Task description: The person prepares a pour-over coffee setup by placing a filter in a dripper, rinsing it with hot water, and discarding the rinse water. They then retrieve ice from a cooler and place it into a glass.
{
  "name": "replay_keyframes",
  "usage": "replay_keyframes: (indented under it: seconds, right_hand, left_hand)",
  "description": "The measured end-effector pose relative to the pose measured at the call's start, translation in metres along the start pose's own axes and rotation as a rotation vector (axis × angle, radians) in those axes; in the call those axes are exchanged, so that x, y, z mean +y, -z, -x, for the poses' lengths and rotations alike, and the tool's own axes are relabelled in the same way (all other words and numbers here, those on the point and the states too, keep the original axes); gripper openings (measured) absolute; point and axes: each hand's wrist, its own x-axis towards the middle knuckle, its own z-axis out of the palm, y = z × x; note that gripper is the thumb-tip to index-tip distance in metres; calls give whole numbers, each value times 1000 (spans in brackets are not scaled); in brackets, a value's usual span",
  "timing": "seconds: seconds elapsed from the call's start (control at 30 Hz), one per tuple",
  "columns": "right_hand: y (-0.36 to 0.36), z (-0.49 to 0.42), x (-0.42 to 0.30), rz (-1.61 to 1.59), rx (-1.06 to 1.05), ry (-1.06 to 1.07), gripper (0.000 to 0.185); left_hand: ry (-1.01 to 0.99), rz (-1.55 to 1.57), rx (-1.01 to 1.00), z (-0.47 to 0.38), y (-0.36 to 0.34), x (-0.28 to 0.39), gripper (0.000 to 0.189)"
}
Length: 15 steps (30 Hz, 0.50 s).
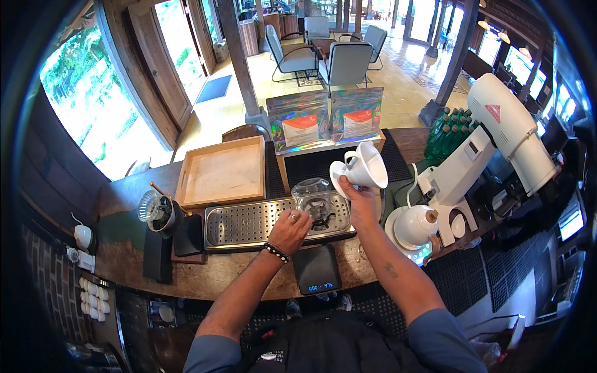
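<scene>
My right hand [358, 198] holds a white coffee dripper [366, 167] by its base, raised and tilted above the right end of a perforated metal drip tray [249, 224]. My left hand [291, 228] is at the near side of a clear glass server [311, 193], its fingers against or beside the glass; the exact grip is hidden. The server is over the tray's round rinser [321, 219]. Below the tray lies a black digital scale [317, 269] with a lit display. A white gooseneck kettle [415, 227] stands on its base to the right.
A wooden tray [223, 172] lies behind the drip tray. Two shiny pouches [301, 123] stand on a raised shelf. At the right are a white coffee grinder [466, 163] and green bottles [447, 135]. A container with paper filters [163, 214] sits at the left.
</scene>
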Motion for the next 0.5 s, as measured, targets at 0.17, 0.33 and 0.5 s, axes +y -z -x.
replay_keyframes:
  seconds: [0.17, 0.33, 0.5]
  right_hand:
    - [-1, 6, -10, 69, 4, 34, 74]
    - [6, 12, -10, 160, 18, 103, 73]
    - [24, 32, 14, 325, 20, 90, 70]
  left_hand:
    - [-29, 25, 20, -2, 2, 0, 20]
    - [65, 26, 76, -1, 4, -4, 17]
    - [137, 14, 84, 5, 9, -19, 13]
